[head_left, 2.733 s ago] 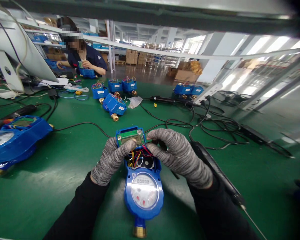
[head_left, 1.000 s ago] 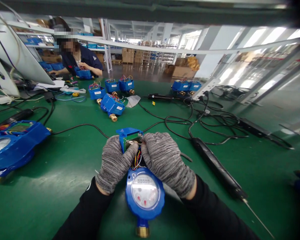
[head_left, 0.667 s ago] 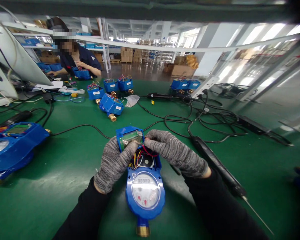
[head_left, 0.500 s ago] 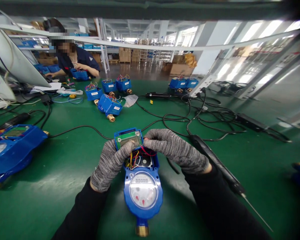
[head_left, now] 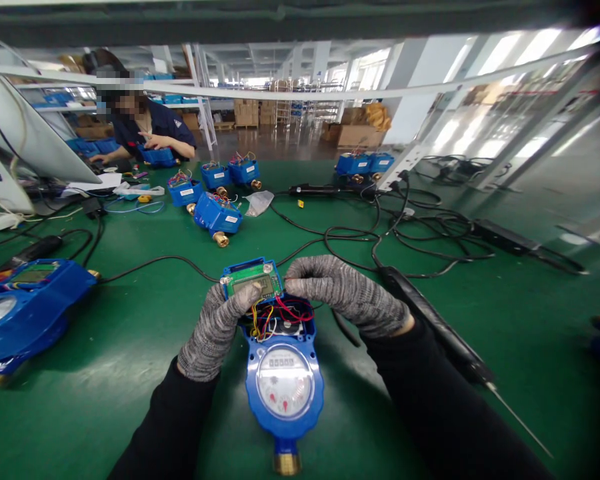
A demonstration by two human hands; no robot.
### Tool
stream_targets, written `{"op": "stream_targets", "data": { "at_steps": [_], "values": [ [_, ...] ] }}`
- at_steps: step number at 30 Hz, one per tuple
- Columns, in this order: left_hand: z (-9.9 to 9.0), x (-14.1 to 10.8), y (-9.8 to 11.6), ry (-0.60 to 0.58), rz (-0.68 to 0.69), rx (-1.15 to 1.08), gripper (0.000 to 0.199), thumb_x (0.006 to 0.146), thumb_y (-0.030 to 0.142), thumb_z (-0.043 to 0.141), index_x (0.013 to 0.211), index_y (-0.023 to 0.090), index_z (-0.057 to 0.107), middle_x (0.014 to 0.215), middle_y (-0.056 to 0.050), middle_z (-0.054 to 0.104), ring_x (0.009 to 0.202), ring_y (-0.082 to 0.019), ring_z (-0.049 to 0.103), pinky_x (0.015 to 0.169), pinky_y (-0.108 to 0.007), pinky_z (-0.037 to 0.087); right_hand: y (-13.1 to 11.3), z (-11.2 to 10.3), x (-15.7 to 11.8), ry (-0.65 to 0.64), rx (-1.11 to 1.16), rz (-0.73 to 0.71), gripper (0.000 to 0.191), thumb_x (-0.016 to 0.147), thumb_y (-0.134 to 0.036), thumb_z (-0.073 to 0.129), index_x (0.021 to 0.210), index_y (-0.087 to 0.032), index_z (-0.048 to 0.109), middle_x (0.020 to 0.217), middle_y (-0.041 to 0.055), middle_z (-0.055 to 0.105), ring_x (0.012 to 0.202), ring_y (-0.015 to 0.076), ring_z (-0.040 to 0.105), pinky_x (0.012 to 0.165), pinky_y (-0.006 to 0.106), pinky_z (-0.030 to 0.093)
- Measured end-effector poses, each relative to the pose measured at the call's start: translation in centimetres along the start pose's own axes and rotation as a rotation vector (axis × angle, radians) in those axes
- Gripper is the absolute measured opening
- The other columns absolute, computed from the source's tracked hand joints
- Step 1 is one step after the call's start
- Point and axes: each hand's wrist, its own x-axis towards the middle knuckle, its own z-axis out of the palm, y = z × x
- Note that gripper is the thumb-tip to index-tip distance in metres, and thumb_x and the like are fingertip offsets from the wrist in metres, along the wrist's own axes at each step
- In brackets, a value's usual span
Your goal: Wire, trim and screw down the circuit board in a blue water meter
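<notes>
My left hand [head_left: 213, 327], in a grey knit glove, grips a green circuit board [head_left: 240, 273] with a small display, set in a blue housing. The thumb lies over the display's face. At the board's right edge is my gloved right hand [head_left: 345, 293], thumb and fingers pinched together; what is between the fingertips is hidden. Red wires [head_left: 293, 310] and yellow wires [head_left: 255, 320] run from the board into the open compartment of a blue water meter [head_left: 253, 387]. The meter lies on the table below both hands, its round dial facing up and a brass end towards me.
Another blue meter [head_left: 35, 300] lies at left; several more [head_left: 217, 213] stand farther back. A black pen-like tool with a thin metal tip [head_left: 440, 333] lies beside my right forearm. Black cables [head_left: 360, 233] cross the green table [head_left: 130, 320]. A co-worker [head_left: 150, 127] sits at the far left.
The board has shifted slightly left and tilted, so more of its display shows. My right fingertips sit a little farther off the board's corner, and the red wires are more exposed.
</notes>
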Motion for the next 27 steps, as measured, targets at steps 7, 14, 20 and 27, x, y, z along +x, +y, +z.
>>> {"op": "stream_targets", "data": {
  "at_steps": [7, 14, 20, 27],
  "values": [
    [0.0, 0.1, -0.1, 0.012, -0.016, -0.128, 0.035, 0.083, 0.034, 0.071, 0.114, 0.017, 0.074, 0.104, -0.007, 0.077, 0.1, -0.026, 0.071, 0.091, -0.037, 0.057, 0.2, 1.0, 0.4, 0.064, -0.054, -0.023, 0.021, 0.09, -0.038, 0.067, 0.087, -0.017, 0.069, 0.083, -0.0008, 0.068, 0.08, 0.0161, 0.062, 0.069, 0.027, 0.048],
    [-0.3, 0.1, -0.6, 0.042, -0.008, -0.147, 0.038, 0.08, 0.037, 0.074, 0.113, 0.018, 0.075, 0.106, -0.007, 0.077, 0.102, -0.027, 0.071, 0.096, -0.039, 0.055, 1.2, 1.2, 1.1, 0.175, -0.229, -0.033, 0.022, 0.086, -0.036, 0.061, 0.086, -0.016, 0.069, 0.083, 0.0045, 0.069, 0.076, 0.0207, 0.062, 0.068, 0.033, 0.047],
    [-0.2, -0.1, -0.5, -0.026, -0.048, -0.177, 0.044, 0.08, 0.043, 0.072, 0.114, 0.015, 0.075, 0.111, -0.011, 0.075, 0.109, -0.03, 0.068, 0.103, -0.042, 0.051, 1.7, 1.7, 1.7, 0.17, -0.272, -0.029, 0.025, 0.087, -0.038, 0.059, 0.082, -0.015, 0.068, 0.078, 0.0042, 0.068, 0.073, 0.0191, 0.06, 0.065, 0.031, 0.045],
    [-0.5, -0.2, 0.2, -0.084, -0.024, -0.102, 0.035, 0.083, 0.044, 0.068, 0.103, 0.017, 0.078, 0.107, -0.009, 0.077, 0.109, -0.032, 0.069, 0.101, -0.043, 0.053, 2.7, 3.2, 1.1, 0.321, -0.597, -0.2, 0.022, 0.095, -0.033, 0.052, 0.098, -0.02, 0.069, 0.096, 0.007, 0.069, 0.088, 0.0242, 0.061, 0.08, 0.039, 0.047]
  ]
}}
